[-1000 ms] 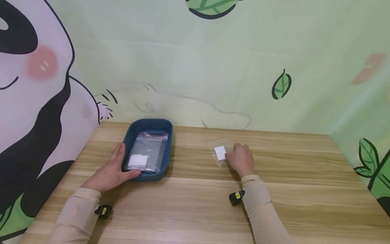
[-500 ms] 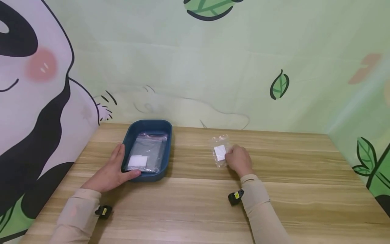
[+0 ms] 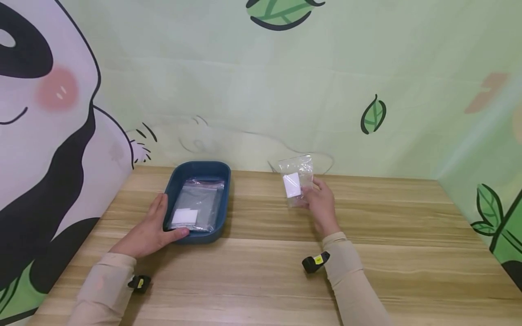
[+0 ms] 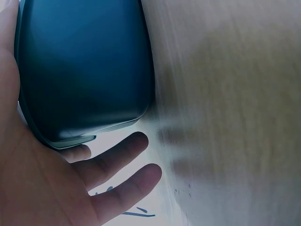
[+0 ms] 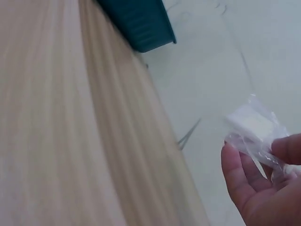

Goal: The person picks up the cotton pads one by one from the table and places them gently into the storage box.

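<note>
My right hand (image 3: 321, 201) pinches a small clear zip bag (image 3: 307, 170) between thumb and fingers, above the table's far half. Inside the bag shows a white square piece (image 3: 292, 185). In the right wrist view the crinkled bag (image 5: 254, 122) is held by its lower end. My left hand (image 3: 147, 228) rests against the near left corner of a dark blue tray (image 3: 227, 203), its thumb along the front rim. In the left wrist view its other fingers (image 4: 127, 188) lie fairly straight and spread, partly off the tray.
Clear zip bags (image 3: 201, 199) lie in the tray, with white pieces (image 3: 185, 216) showing at their near end. The wood-grain table (image 3: 253, 276) reaches back to a green wall covering (image 3: 261, 90) with a panda and leaves.
The right hand has lifted the zip bag off the table, and the bag is now tilted upright. The left hand and the tray stay in place.
</note>
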Tool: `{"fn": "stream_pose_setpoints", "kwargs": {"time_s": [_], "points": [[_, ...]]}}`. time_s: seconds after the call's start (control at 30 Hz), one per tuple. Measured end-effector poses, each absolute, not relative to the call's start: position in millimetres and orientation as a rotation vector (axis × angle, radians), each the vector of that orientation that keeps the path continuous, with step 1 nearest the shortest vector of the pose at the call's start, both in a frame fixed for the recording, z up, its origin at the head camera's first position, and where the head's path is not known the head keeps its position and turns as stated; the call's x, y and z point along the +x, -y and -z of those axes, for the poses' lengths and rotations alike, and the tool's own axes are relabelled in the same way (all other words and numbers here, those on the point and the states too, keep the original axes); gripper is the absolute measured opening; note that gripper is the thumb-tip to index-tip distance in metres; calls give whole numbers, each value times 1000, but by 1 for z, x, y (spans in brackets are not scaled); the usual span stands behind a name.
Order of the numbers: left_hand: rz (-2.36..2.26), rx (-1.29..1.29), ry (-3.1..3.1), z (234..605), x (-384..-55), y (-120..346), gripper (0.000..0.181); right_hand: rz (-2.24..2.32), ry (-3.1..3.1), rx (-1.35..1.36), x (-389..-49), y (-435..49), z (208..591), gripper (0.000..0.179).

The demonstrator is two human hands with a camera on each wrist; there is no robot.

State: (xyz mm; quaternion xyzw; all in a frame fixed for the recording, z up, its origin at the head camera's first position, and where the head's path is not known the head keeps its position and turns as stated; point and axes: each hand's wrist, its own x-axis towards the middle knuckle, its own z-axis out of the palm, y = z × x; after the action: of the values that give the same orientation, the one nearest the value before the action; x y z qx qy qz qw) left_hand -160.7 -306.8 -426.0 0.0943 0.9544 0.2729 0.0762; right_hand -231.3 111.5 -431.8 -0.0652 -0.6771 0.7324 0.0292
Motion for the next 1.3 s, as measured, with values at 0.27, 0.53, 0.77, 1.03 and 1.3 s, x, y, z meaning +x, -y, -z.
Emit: {"fn": "stream_pose_setpoints", "kwargs": {"time_s": [0.27, 0.53, 0.77, 1.03, 1.3], "points": [[-817, 275, -2861, 429, -161, 309, 123, -2238, 1940, -85, -225, -104, 414, 28], [-824, 246, -2842, 429, -161, 309, 123, -2119, 1747, 200, -215, -93, 396, 23], [-823, 248, -2847, 430, -161, 311, 123, -2275, 1618, 186, -213, -70, 387, 25], [-824, 248, -2851, 429, -161, 312, 124, -2432, 1610, 149, -211, -34, 388, 29], [-810, 246, -2853, 427, -162, 308, 124, -2609, 1516, 121, -209, 6, 389, 30]]}}
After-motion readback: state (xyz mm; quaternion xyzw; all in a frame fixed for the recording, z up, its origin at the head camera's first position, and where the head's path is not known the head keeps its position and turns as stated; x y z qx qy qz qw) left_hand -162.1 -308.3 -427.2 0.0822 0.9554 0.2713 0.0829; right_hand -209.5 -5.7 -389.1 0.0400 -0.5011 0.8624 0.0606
